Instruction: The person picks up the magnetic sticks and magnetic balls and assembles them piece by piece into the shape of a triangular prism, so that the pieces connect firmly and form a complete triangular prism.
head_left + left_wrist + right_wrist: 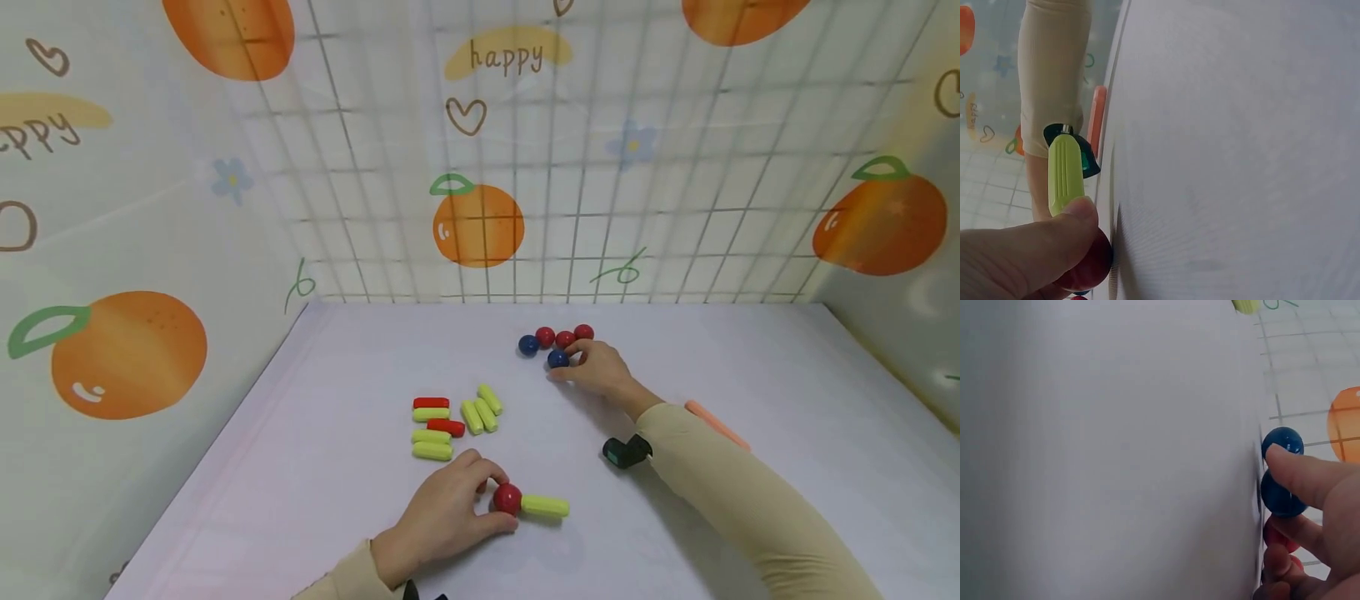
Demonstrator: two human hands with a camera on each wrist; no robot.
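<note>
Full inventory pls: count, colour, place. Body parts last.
Table: one, white, under the pieces.
Wall covering: count unclear, white with orange fruit prints, behind and beside the table.
Red balls: at least four, red, three back, one front.
Blue balls: two, blue, back, by the red ones.
Yellow-green sticks: seven, yellow-green, six mid-table, one end-on to the front red ball.
Red sticks: two, red, mid-table, among the yellow-green.
Orange stick: one, pale orange, table's right side.
Black device: at least one, black, right of centre.
Sleeves: two, beige, from the bottom edge.
Left fingers: one set, bare, pinching the front red ball.
Right fingers: one set, bare, pinching the nearer blue ball.
</note>
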